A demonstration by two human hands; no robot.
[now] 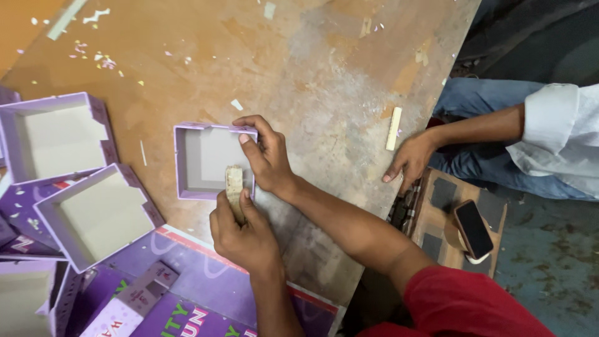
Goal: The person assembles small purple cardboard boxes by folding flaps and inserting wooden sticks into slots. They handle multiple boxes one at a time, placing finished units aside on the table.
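Observation:
A shallow purple box tray [185, 163] with a grey inside lies on the worn wooden table [324, 75]. My right hand [267, 156] grips its far right wall, fingers curled over the rim. My left hand [242, 234] holds a small pale wooden stick [234, 186] upright, its tip pressed inside the tray near the right wall.
Two bigger purple trays [55, 134] [98, 213] sit at the left. Flat purple printed sheets [206, 293] lie at the near edge. Another person's hand [409, 161] rests on the table's right edge near a white stick [394, 128]. A phone [473, 228] lies on a stool.

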